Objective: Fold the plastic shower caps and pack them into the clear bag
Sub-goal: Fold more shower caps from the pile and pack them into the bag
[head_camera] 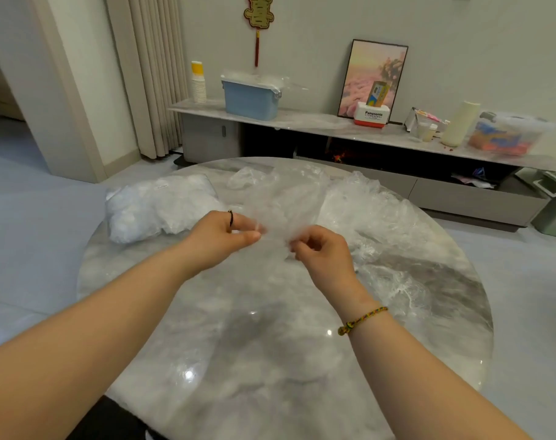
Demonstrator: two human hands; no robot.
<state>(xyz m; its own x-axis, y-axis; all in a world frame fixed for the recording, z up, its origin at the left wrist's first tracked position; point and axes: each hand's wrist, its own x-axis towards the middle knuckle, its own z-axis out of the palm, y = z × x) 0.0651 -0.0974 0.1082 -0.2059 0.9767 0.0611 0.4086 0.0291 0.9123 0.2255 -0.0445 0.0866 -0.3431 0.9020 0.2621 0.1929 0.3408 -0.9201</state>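
Marbled grey stone forms the round table [270, 344] that fills the lower middle of the frame. Above its centre, the left hand [221, 236] and the right hand [322, 249] each pinch the near edge of one thin, see-through shower cap [286, 204], with fingers curled and thumbs pressed on the film. The cap is raised between them and spreads toward the upper middle. At centre left of the frame, a clear bag [156, 208] stuffed with white plastic lies on the table. At centre right, a loose heap of crumpled caps [375, 211] lies on the stone. A braided bracelet [362, 320] circles the right wrist. Along the top of the frame, a low cabinet [333, 125] carries a blue box [251, 98] and a framed picture [375, 68].
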